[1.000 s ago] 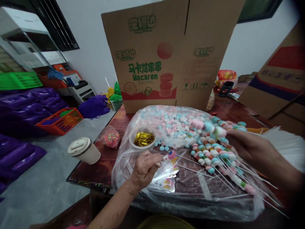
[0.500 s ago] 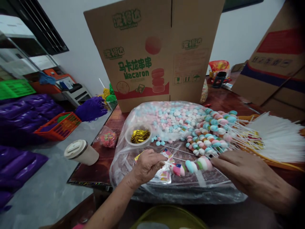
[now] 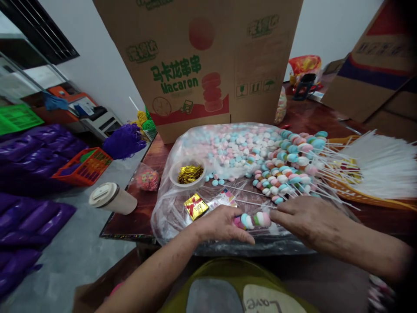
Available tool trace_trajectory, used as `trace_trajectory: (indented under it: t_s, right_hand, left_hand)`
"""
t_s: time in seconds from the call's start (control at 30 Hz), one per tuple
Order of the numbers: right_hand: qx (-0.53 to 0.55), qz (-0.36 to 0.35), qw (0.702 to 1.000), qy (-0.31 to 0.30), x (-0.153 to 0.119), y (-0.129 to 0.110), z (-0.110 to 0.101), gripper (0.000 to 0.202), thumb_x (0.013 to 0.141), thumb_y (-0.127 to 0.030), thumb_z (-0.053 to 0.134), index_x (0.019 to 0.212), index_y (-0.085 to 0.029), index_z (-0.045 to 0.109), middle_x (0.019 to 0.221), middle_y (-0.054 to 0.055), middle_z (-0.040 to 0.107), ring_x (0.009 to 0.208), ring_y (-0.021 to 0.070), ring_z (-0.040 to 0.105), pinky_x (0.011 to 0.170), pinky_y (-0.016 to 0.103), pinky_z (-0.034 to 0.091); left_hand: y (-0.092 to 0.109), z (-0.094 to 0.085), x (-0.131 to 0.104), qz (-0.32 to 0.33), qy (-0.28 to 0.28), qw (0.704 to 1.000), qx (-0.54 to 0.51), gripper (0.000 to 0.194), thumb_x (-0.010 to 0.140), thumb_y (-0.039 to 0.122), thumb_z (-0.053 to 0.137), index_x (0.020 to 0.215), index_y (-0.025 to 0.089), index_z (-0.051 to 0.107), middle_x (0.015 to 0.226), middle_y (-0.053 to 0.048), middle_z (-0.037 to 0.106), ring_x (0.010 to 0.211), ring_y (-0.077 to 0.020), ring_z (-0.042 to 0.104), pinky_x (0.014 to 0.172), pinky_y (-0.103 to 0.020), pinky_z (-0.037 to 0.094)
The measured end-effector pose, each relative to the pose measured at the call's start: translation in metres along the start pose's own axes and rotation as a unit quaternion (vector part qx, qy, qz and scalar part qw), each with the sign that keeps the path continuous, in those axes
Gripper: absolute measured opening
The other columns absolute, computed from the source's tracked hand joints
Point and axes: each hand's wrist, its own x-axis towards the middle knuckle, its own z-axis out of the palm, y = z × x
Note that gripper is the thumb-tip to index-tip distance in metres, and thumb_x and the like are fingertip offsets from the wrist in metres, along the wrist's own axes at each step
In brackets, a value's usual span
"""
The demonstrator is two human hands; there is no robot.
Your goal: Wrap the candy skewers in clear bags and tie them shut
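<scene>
A skewer of pink, white, blue and green marshmallow candies (image 3: 256,220) lies level between my two hands, low over the plastic-covered table. My left hand (image 3: 219,224) is curled about its left end, thumb below and index finger above, hiding the tip. At the other end, my right hand (image 3: 304,217) has its fingers closed at the last pink piece, where the stick is hidden. Beyond the right hand lies a pile of finished candy skewers (image 3: 286,174). Printed wrappers (image 3: 228,198) and a gold-and-red packet (image 3: 196,207) rest just past my left hand.
A clear bag of loose candies (image 3: 241,148) and a bowl of gold twist ties (image 3: 189,174) sit before a tall carton (image 3: 211,56). White sticks (image 3: 384,169) fill an orange basket (image 3: 374,198) at right. A lidded cup (image 3: 113,198) stands at the table's left edge.
The left hand has moved from pinching at the skewer's left tip to lying around its end candy, thumb spread lower. The right hand still holds the right end. The view has tipped downward.
</scene>
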Motion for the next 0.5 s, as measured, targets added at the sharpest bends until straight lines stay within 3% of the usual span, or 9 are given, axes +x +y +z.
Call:
trace_trajectory:
  t_s: [0.1, 0.2, 0.27, 0.3, 0.37, 0.5]
  right_hand:
    - [0.037, -0.020, 0.999, -0.007, 0.008, -0.005, 0.010, 0.024, 0.072, -0.001, 0.042, 0.078, -0.019, 0.055, 0.060, -0.001, 0.054, 0.050, 0.0119, 0.045, 0.048, 0.029, 0.016]
    - [0.076, -0.011, 0.997, -0.016, 0.011, -0.006, 0.017, 0.023, 0.074, -0.003, 0.042, 0.078, -0.019, 0.057, 0.062, -0.001, 0.057, 0.050, 0.0115, 0.047, 0.048, 0.028, 0.018]
    - [0.100, 0.012, 0.994, -0.039, 0.008, -0.003, 0.019, 0.021, 0.079, -0.006, 0.041, 0.080, -0.020, 0.057, 0.065, -0.001, 0.060, 0.051, 0.0120, 0.050, 0.048, 0.027, 0.020]
    - [0.113, 0.023, 0.992, -0.046, 0.006, -0.001, 0.020, 0.021, 0.081, -0.008, 0.040, 0.081, -0.020, 0.057, 0.067, -0.001, 0.061, 0.054, 0.0125, 0.052, 0.049, 0.026, 0.022]
    - [0.140, 0.030, 0.989, -0.040, 0.003, 0.003, 0.021, 0.020, 0.083, -0.010, 0.039, 0.083, -0.020, 0.056, 0.070, 0.000, 0.062, 0.059, 0.0129, 0.055, 0.051, 0.025, 0.026]
    - [0.146, 0.022, 0.989, -0.028, -0.001, 0.005, 0.021, 0.019, 0.081, -0.009, 0.039, 0.082, -0.019, 0.055, 0.068, 0.000, 0.060, 0.058, 0.0119, 0.055, 0.050, 0.024, 0.028]
  left_hand:
    - [0.000, 0.006, 0.008, -0.019, -0.038, 0.998, -0.039, 0.063, 0.056, 0.059, 0.069, 0.102, 0.017, 0.058, 0.065, 0.003, 0.054, 0.056, -0.0112, 0.049, 0.052, -0.022, 0.039]
    - [0.000, -0.002, 0.007, 0.032, -0.004, 0.999, -0.012, 0.086, 0.051, 0.050, 0.076, 0.125, 0.020, 0.044, 0.090, -0.004, 0.062, 0.074, -0.0168, 0.057, 0.065, -0.026, 0.044]
    - [-0.001, -0.014, 0.000, 0.038, 0.009, 0.998, 0.042, 0.099, 0.046, 0.048, 0.079, 0.131, 0.020, 0.038, 0.095, -0.006, 0.063, 0.078, -0.0198, 0.058, 0.067, -0.028, 0.044]
    - [-0.002, -0.019, -0.005, 0.026, 0.003, 0.997, 0.078, 0.097, 0.045, 0.050, 0.079, 0.128, 0.020, 0.041, 0.092, -0.006, 0.063, 0.077, -0.0207, 0.058, 0.065, -0.028, 0.043]
    - [-0.005, -0.027, -0.013, -0.011, -0.022, 0.991, 0.134, 0.075, 0.048, 0.052, 0.077, 0.111, 0.018, 0.056, 0.081, -0.003, 0.062, 0.071, -0.0197, 0.057, 0.059, -0.025, 0.041]
    - [-0.012, -0.023, -0.018, -0.051, -0.044, 0.990, 0.121, 0.026, 0.070, 0.036, 0.062, 0.087, 0.016, 0.062, 0.069, 0.002, 0.057, 0.062, -0.0126, 0.051, 0.054, -0.020, 0.037]
